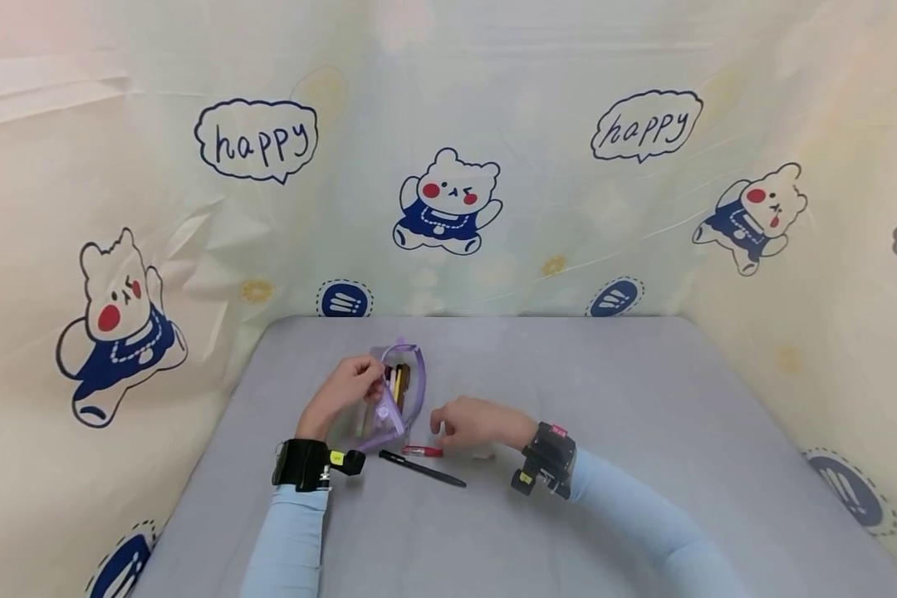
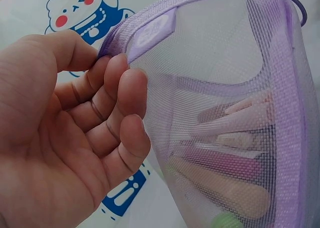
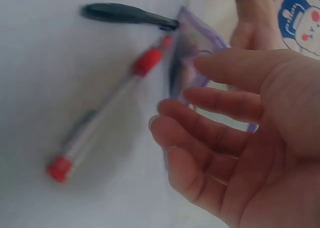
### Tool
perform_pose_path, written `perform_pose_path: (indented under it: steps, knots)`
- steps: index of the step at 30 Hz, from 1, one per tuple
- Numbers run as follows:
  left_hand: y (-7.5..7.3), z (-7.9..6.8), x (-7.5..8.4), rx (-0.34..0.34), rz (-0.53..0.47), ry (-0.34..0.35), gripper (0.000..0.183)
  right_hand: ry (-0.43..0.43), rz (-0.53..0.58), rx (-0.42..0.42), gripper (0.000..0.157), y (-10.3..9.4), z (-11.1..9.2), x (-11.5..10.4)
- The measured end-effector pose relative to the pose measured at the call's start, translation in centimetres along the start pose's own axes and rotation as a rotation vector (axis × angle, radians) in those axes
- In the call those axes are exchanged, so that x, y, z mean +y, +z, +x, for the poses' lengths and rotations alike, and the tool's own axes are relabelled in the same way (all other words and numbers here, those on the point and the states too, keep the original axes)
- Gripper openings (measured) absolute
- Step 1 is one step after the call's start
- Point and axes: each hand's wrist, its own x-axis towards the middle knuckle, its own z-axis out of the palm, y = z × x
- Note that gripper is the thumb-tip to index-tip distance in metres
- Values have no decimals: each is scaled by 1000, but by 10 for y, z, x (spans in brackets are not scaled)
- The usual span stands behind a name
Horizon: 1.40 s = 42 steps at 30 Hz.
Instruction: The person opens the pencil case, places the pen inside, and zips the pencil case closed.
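A mesh pencil case [image 2: 210, 107] with purple trim holds several pens and other slim items, seen through its side. My left hand [image 1: 349, 384] pinches the purple edge of its opening between thumb and forefinger and holds the mouth apart. To the right of the case hovers my right hand [image 1: 473, 422], its fingers loosely bent and holding nothing. Just below its fingertips lies a clear pen with red ends [image 3: 102, 110] on the table. A black pen [image 1: 422, 468] rests at a slant nearer to me.
Grey cloth covers the table [image 1: 605, 399]. Behind it hangs a pale curtain [image 1: 546, 50] printed with bears and the word "happy". A small whitish object [image 1: 484, 453] lies beneath my right wrist.
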Motion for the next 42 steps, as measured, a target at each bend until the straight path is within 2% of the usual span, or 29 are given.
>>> perform_pose_path:
  steps: [3,9,17,22,35,42]
  knots:
    - [-3,-1,0,-2,13,-13,29,12,-16,-10,19,6,-1,-5]
    - [-4,-2,3,19,34,3,28,5,-70,-1,12,18,1,-5]
    - [4,-1,-1,-5,-17,7,28,38,-173,7,9,29,1,-4]
    - [3,-1,-3,23,-28,12,28,18,-178,-6,11,31,3,-6]
    - [-3,-2,2,18,-12,26,29,-16,-209,3,11,27,11,-10]
    - [-3,-4,-3,18,-18,27,29,-45,-195,8,11,28,8,-11]
